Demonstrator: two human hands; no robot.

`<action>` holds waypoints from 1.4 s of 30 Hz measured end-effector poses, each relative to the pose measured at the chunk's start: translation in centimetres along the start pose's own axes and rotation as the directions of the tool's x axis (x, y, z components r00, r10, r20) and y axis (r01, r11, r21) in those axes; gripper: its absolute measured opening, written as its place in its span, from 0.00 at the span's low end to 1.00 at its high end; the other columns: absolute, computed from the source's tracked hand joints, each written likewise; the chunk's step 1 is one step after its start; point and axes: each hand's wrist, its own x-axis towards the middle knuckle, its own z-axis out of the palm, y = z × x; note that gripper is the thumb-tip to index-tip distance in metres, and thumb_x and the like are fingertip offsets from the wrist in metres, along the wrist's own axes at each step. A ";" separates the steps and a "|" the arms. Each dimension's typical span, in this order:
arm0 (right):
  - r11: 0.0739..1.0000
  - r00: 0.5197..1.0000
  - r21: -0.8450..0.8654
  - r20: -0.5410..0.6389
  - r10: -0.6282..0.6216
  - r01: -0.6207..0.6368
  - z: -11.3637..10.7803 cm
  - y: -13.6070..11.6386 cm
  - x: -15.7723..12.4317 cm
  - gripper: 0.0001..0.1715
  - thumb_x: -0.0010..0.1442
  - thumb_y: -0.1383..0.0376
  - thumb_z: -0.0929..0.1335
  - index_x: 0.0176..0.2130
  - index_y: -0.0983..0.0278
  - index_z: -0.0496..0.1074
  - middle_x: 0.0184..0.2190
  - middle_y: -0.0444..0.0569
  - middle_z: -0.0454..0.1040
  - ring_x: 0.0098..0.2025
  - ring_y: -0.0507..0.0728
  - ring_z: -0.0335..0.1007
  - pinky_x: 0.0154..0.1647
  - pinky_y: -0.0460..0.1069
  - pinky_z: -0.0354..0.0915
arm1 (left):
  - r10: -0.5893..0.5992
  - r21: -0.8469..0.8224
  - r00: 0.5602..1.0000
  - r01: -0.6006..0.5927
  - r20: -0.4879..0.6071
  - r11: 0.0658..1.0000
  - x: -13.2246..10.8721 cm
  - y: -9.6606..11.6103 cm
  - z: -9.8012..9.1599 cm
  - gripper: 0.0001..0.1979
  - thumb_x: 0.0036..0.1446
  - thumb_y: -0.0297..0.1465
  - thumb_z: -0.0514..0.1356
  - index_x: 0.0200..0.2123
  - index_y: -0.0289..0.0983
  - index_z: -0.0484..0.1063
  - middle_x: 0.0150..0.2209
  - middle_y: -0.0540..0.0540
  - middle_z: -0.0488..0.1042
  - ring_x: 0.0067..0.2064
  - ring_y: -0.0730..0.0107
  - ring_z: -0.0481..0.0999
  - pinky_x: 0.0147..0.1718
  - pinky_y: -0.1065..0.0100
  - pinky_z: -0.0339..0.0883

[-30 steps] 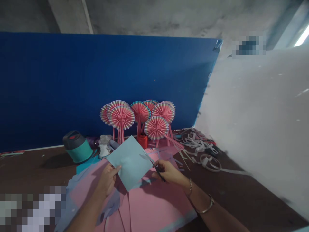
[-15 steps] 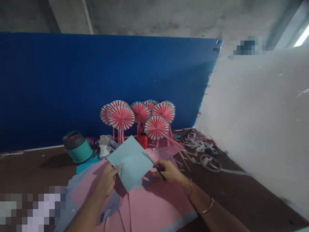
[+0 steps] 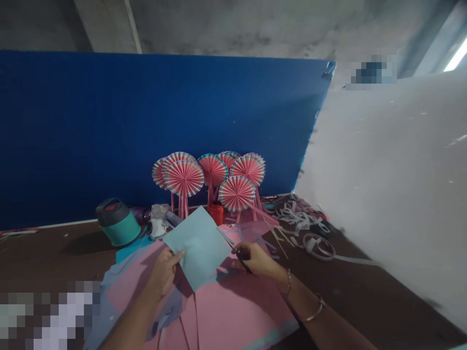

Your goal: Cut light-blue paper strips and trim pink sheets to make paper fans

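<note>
A square sheet of light blue paper is held up, one corner pointing away from me. My left hand pinches its left side, thumb on top and fingers underneath. In my right hand is a pair of scissors, dark-handled, with its blades along the sheet's upper right edge. Whether the blades touch the paper I cannot tell. Below both hands lie large sheets of pink paper, overlapping bluish-purple sheets on the left.
Several pink pleated paper fans stand on strips before the blue board. A teal container with a dark lid stands left. Right are curled white paper strips, a tape roll and the pale wall.
The blue sheet has shifted very slightly to the right. The scissor blades look closer together than before. Both hands stay nearly where they were.
</note>
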 end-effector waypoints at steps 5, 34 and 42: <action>1.000 1.000 -0.024 0.002 -0.010 0.010 0.0 0.4 0.1 0.27 0.40 0.56 0.77 0.37 0.67 0.70 0.19 0.36 0.65 0.20 0.47 0.57 0.18 0.42 0.51 | 0.004 0.017 1.000 -0.004 -0.015 1.000 -0.1 0.2 0.1 0.27 0.38 0.37 0.72 0.45 0.35 0.76 0.43 0.40 0.81 0.50 0.51 0.77 0.51 0.57 0.68; 0.993 0.994 0.108 0.094 -0.063 0.053 0.5 -0.3 -0.1 0.30 0.39 0.49 0.77 0.34 0.67 0.70 0.20 0.37 0.63 0.22 0.47 0.56 0.20 0.43 0.51 | -0.094 0.006 0.993 0.094 0.073 0.996 -0.3 -0.6 0.6 0.34 0.37 0.36 0.73 0.50 0.34 0.73 0.46 0.38 0.80 0.49 0.49 0.78 0.50 0.56 0.69; 0.993 0.994 0.105 0.097 -0.057 0.046 0.5 -0.5 -0.3 0.28 0.43 0.48 0.76 0.33 0.65 0.67 0.17 0.35 0.61 0.18 0.46 0.55 0.17 0.42 0.51 | -0.084 0.000 0.993 0.084 0.079 0.996 -0.4 -0.4 0.7 0.36 0.37 0.36 0.73 0.53 0.34 0.71 0.44 0.40 0.81 0.48 0.50 0.78 0.49 0.56 0.69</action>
